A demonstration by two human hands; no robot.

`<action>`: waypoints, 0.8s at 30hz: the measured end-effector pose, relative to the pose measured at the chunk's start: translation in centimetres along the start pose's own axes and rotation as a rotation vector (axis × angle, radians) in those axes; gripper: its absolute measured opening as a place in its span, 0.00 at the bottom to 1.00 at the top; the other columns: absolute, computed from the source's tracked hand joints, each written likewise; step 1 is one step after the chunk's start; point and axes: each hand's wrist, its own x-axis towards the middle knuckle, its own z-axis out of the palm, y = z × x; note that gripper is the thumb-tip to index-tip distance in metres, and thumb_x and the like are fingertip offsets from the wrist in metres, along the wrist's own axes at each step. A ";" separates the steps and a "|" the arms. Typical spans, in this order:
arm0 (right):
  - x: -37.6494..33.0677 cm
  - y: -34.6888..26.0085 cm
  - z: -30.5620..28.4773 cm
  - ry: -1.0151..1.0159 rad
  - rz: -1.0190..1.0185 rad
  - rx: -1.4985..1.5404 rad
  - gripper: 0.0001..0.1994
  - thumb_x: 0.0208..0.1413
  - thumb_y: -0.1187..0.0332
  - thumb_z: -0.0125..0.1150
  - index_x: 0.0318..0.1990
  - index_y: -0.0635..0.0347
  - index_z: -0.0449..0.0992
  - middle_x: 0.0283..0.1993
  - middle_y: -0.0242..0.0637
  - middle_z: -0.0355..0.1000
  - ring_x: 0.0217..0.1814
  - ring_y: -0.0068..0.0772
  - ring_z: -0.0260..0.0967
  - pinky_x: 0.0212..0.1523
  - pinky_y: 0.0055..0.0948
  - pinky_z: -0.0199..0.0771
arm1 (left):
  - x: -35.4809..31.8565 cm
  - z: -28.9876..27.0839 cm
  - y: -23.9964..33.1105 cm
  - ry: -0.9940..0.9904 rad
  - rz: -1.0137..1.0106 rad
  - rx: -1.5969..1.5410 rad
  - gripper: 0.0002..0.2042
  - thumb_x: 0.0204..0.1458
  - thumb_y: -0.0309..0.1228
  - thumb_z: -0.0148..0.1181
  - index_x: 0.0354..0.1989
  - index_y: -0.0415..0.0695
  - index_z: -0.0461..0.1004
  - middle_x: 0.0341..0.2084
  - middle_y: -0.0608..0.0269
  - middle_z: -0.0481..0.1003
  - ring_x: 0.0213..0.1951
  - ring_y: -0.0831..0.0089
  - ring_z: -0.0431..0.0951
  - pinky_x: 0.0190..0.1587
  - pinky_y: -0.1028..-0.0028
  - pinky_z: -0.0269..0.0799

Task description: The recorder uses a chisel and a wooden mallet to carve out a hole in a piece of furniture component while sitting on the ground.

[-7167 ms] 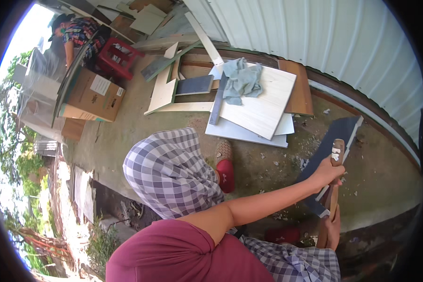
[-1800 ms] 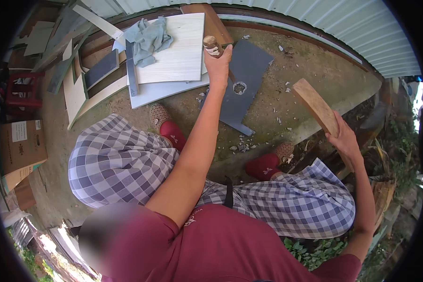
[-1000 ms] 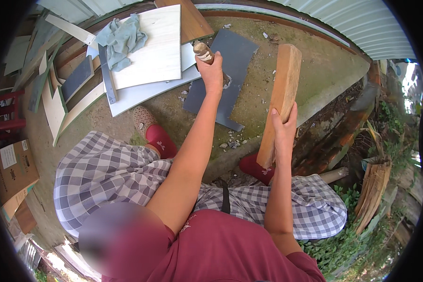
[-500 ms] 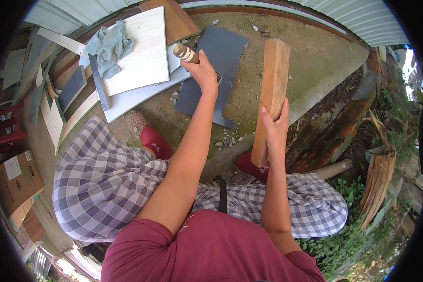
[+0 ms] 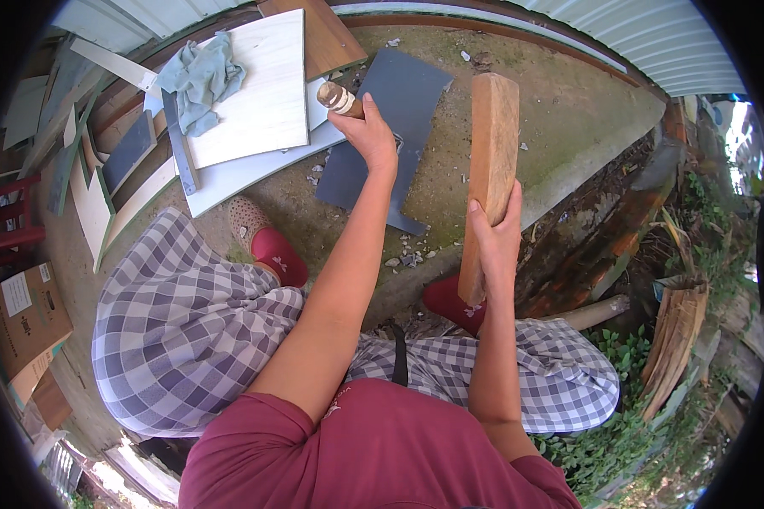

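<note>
Holding the long brown wooden block [image 5: 489,178] upright in my right hand [image 5: 494,242], grip clenched round its lower half, I would keep it plumb with its foot near the red slipper [image 5: 452,302]. My left hand [image 5: 370,137] is clenched on a pale wooden tool handle [image 5: 339,98] over the dark grey sheet [image 5: 388,136] on the concrete ground [image 5: 560,127]; its working end is hidden. The block looks rough-sawn and weathered.

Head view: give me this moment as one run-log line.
left hand: grips wooden tool handle | right hand: holds wooden block upright | below: dark grey sheet on concrete
</note>
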 end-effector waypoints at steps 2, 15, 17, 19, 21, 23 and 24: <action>0.2 0.3 0.1 0.040 -0.039 -0.059 0.40 0.47 0.59 0.61 0.66 0.60 0.50 0.58 0.53 0.65 0.58 0.45 0.65 0.56 0.36 0.63 | -0.1 0.2 -0.4 0.006 0.009 0.000 0.26 0.55 0.28 0.56 0.56 0.33 0.51 0.50 0.43 0.62 0.51 0.57 0.67 0.54 0.62 0.60; 3.6 -11.9 1.6 -0.129 -0.638 -0.472 0.39 0.46 0.62 0.63 0.66 0.57 0.52 0.53 0.43 0.67 0.48 0.31 0.68 0.49 0.28 0.68 | -2.6 2.0 1.2 -0.135 0.111 0.058 0.19 0.49 0.28 0.63 0.46 0.37 0.61 0.37 0.45 0.70 0.39 0.53 0.73 0.43 0.63 0.67; 3.7 -11.0 1.3 -0.171 -0.513 -0.626 0.38 0.47 0.62 0.62 0.66 0.56 0.52 0.53 0.43 0.67 0.49 0.32 0.68 0.50 0.29 0.67 | -3.3 2.2 2.0 -0.301 -0.074 0.024 0.17 0.48 0.26 0.62 0.44 0.37 0.63 0.37 0.46 0.70 0.39 0.53 0.73 0.42 0.62 0.68; 3.4 -11.1 1.1 -0.223 -0.401 -0.764 0.38 0.47 0.62 0.61 0.66 0.55 0.53 0.54 0.43 0.67 0.50 0.32 0.67 0.51 0.30 0.66 | -3.9 2.4 1.8 -0.301 -0.051 -0.001 0.17 0.47 0.24 0.62 0.44 0.38 0.63 0.36 0.47 0.70 0.39 0.52 0.73 0.42 0.62 0.68; 2.3 -11.5 -0.4 -0.205 -0.298 -0.331 0.36 0.47 0.62 0.61 0.65 0.57 0.54 0.55 0.49 0.66 0.52 0.39 0.69 0.51 0.33 0.67 | -6.0 2.7 1.9 -0.334 -0.051 -0.033 0.18 0.45 0.23 0.62 0.44 0.39 0.63 0.35 0.49 0.70 0.39 0.52 0.72 0.41 0.62 0.68; 2.0 -10.5 -1.8 -0.132 -0.300 -0.224 0.36 0.48 0.62 0.61 0.65 0.59 0.54 0.54 0.47 0.66 0.52 0.37 0.68 0.51 0.32 0.67 | -7.6 3.0 2.7 -0.393 0.279 0.034 0.20 0.40 0.20 0.63 0.43 0.39 0.63 0.32 0.51 0.69 0.40 0.52 0.71 0.40 0.61 0.67; 2.0 -10.1 -2.1 -0.066 -0.299 -0.110 0.37 0.49 0.62 0.61 0.65 0.61 0.53 0.54 0.46 0.66 0.52 0.35 0.67 0.51 0.31 0.66 | -7.7 2.9 2.8 -0.396 0.284 0.037 0.20 0.40 0.20 0.63 0.43 0.39 0.63 0.32 0.51 0.69 0.40 0.52 0.71 0.40 0.61 0.67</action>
